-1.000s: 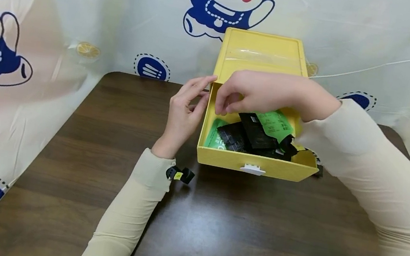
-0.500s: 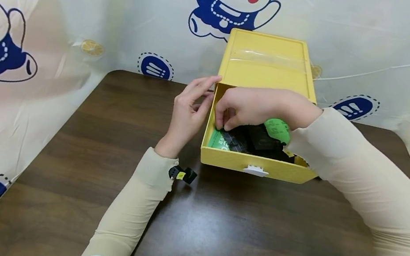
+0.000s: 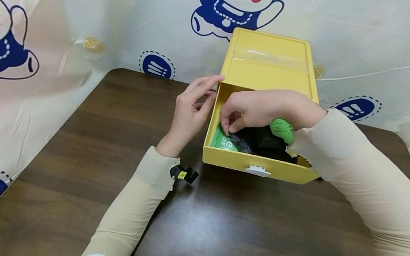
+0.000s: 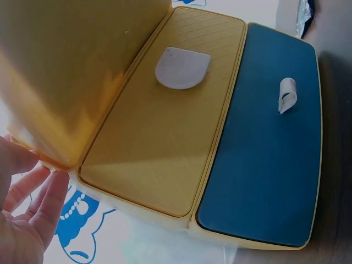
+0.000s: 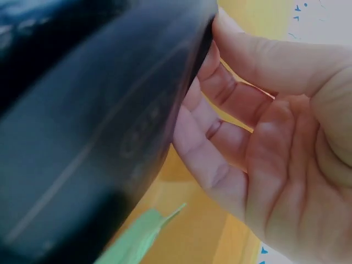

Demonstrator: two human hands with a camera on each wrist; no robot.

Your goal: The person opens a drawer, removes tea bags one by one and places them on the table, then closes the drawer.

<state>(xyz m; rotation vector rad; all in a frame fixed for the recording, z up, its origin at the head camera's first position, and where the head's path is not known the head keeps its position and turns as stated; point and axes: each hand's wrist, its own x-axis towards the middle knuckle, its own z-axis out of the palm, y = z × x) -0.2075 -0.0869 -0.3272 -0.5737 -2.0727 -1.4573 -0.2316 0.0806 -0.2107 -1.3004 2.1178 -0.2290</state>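
My right hand (image 3: pixel 256 109) reaches into a pulled-out yellow drawer (image 3: pixel 290 172) and pinches the edge of a dark flat packet (image 5: pixel 104 132) between thumb and fingers. Other packets lie around it: a green one (image 3: pixel 222 141) at the drawer's left and a bright green piece (image 3: pixel 282 130) beside the right wrist. Part of the pile is hidden by the right hand and sleeve. My left hand (image 3: pixel 191 110) touches the left side of the yellow cabinet (image 3: pixel 271 73) with extended fingertips, near where the drawer comes out. Its thumb is close to the drawer's side wall.
Below the open drawer, the left wrist view shows a closed yellow drawer (image 4: pixel 154 132) and a blue one (image 4: pixel 264 143), each with a white tab. The cabinet stands on a dark wooden table (image 3: pixel 254 225), before a patterned white curtain (image 3: pixel 159 9).
My right hand has lowered into the drawer and come down onto the dark packet at the left of the pile. The left hand stays at the cabinet's side.
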